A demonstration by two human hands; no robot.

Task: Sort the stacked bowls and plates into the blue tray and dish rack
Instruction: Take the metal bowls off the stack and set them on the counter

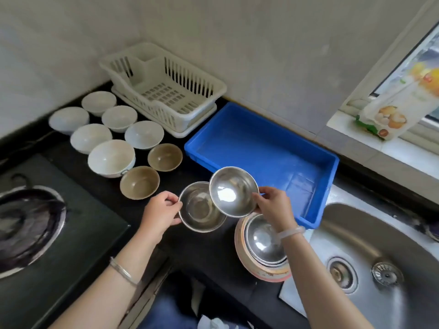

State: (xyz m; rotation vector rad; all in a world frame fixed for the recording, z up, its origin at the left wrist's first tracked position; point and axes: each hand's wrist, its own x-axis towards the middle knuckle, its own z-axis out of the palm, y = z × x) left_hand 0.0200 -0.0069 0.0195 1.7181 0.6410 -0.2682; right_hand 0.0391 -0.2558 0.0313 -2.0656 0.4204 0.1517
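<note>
On a black counter [197, 252] in a corner of pale wall [261, 55], between a gas burner [26, 224] at the left and a steel sink [370, 233] at the right. At the back, a white dish rack [190, 79], and just right of it a blue tray [249, 138], both with nothing inside. Left of the rack, six white bowls [110, 157] and two brown bowls [139, 182], set singly. Holds with the left hand [161, 210] the left rim of an upright steel bowl [200, 210], fingers curled on the edge; not possible to tell if resting on the counter. Pinches with the right hand [273, 205] the right rim of a tilted steel bowl [234, 191], higher than the first one and overlapping it, with the mouth turned toward the camera. Below the right wrist, a stack of steel bowls [261, 241] on plates [259, 273], not yet sorted. Decisive for the coming move: from the right-hand grip, the blue tray directly behind and to the right, with its near edge just beyond the tilted bowl; the rack farther, to the back-left. Probably shortest to carry forward with the right hand into the tray.
</note>
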